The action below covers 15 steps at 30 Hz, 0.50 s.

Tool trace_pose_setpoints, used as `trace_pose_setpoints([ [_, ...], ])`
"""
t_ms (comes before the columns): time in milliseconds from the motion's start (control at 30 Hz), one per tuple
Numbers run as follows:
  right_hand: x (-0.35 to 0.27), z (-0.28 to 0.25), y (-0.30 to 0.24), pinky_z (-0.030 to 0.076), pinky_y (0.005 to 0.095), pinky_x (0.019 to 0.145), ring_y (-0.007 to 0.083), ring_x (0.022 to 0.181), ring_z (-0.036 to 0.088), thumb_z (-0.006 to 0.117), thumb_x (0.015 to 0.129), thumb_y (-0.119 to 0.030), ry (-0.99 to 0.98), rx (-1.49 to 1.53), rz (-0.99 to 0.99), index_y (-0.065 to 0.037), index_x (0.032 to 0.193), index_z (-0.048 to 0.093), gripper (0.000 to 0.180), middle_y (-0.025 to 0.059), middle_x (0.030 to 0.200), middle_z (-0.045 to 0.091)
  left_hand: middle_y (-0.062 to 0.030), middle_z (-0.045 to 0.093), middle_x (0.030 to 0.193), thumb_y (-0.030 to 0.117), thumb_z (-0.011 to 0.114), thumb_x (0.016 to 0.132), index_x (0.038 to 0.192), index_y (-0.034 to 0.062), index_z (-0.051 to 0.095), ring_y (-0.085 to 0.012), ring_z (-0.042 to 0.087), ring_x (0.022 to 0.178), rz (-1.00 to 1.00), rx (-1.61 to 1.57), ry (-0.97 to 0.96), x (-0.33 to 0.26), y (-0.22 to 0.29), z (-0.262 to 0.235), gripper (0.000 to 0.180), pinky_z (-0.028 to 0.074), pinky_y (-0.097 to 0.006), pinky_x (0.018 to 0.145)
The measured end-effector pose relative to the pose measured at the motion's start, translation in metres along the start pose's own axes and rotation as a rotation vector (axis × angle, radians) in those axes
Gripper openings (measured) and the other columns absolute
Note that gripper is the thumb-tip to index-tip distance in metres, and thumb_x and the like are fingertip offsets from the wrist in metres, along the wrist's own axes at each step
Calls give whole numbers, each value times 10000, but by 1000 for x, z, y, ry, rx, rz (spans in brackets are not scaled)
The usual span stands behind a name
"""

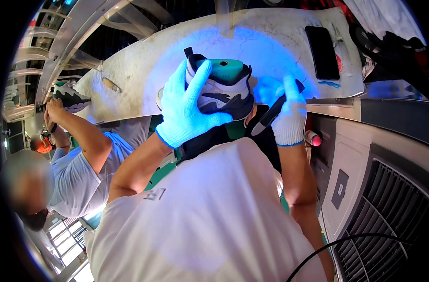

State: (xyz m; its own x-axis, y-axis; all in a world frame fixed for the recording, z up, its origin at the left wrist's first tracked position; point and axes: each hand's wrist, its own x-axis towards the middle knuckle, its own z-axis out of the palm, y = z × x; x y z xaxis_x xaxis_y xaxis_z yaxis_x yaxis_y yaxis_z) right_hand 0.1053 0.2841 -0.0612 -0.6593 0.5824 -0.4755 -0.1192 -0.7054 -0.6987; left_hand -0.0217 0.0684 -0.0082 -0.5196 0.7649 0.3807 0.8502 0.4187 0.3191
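My left hand (pixel 188 103), in a white knit glove lit blue, grips a white, grey and dark sneaker (pixel 224 101) by its side. The thumb lies along the lower edge and the fingers reach over the collar. A green shoe last (pixel 226 69) with a round hole in its top fills the shoe opening. To the right of the shoe, my gloved right hand (pixel 289 113) is closed around a slim dark tool (pixel 270 116). Its tapered grey end points down toward my body, and its exact kind cannot be made out.
Blue light falls on the pale, stained worktable (pixel 134 70). A black phone (pixel 322 52) and a small blue strip (pixel 329 84) lie at the right. A small wooden-looking tool (pixel 111 85) lies left. Beyond it, a co-worker's hands (pixel 54 110) hold another sneaker (pixel 71 99). A grey vented machine (pixel 378 202) stands right.
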Motion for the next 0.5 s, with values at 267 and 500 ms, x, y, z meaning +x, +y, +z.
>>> trace_pose_setpoints([
  [267,5,24,27,569,391,929,232,915,713,722,1106,-329,14,62,42,-45,840,634,399,91,891,699,-312,580,1507,457,1102,564,1663,82,513,-484,726,1210,-1,-78,22,-6,0,5,1303,630,-506,971],
  [500,12,37,33,459,313,687,100,749,583,745,1062,-238,158,-242,2,-14,871,713,296,6,779,652,-353,616,1462,381,1068,595,1559,111,644,-511,703,1193,-12,-205,75,-6,-4,14,1087,606,-542,985],
])
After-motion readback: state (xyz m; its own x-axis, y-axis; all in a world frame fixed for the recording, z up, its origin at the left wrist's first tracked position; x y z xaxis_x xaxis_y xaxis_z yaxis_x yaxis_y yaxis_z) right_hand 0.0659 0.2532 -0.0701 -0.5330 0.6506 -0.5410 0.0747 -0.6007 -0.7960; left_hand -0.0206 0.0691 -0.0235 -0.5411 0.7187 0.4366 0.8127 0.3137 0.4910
